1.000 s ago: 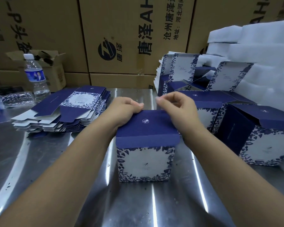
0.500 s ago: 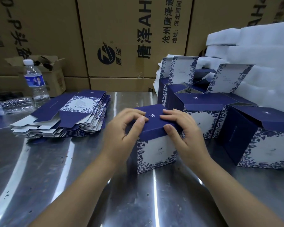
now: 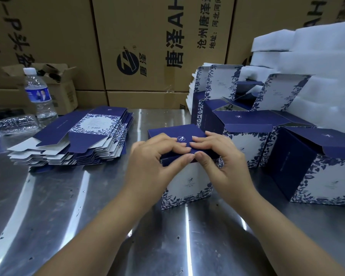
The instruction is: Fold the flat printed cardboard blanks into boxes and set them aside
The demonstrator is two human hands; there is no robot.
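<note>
Left hand (image 3: pixel 153 158) and right hand (image 3: pixel 225 164) are pinching the lid (image 3: pixel 167 132) of the box (image 3: pixel 187 184) between them, nearly finishing it. Folded boxes (image 3: pixel 327 176) are standing right of my right hand; many blanks (image 3: pixel 96 124) are waiting left of my left.

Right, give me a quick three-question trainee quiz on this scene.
1. True or false: the left hand and right hand both pinch the box at its lid.
2. The blanks lie where? A: left of the box. B: on top of it. C: under it.
3. Fill in: the upright bottle has a ___ cap.
Key: 1 true; 2 A; 3 white.
</note>
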